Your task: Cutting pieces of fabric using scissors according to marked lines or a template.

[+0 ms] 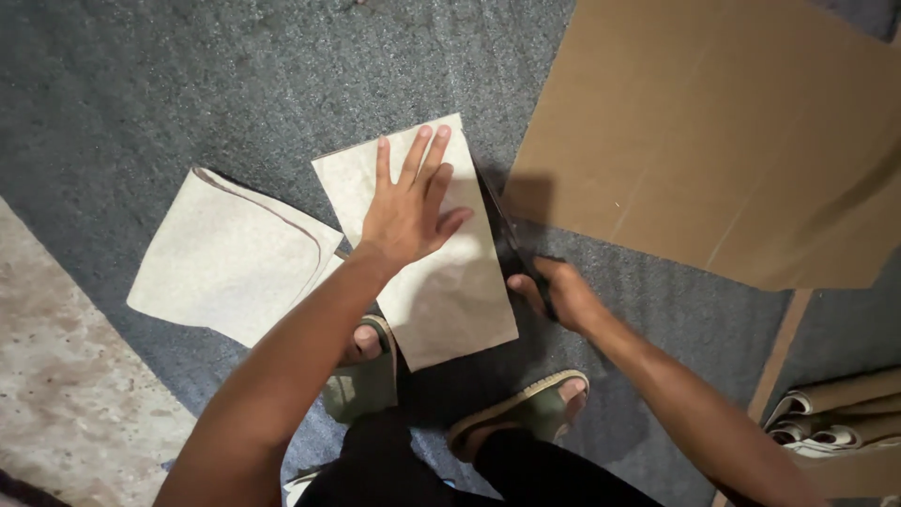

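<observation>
Pale speckled rectangular sheet flat on grey carpet, slightly skewed. Dark blade tool lying along its right edge, touching.

left hand flat, fingers spread, pressing on a pale rectangular sheet lying on grey carpet. right hand gripping a dark blade-like tool running along the sheet's right edge. stack of similar pale sheets just left of it, corners curled. big brown cardboard panel upper right. two feet in green sandals below the sheet. rolled paper at lower right.
</observation>
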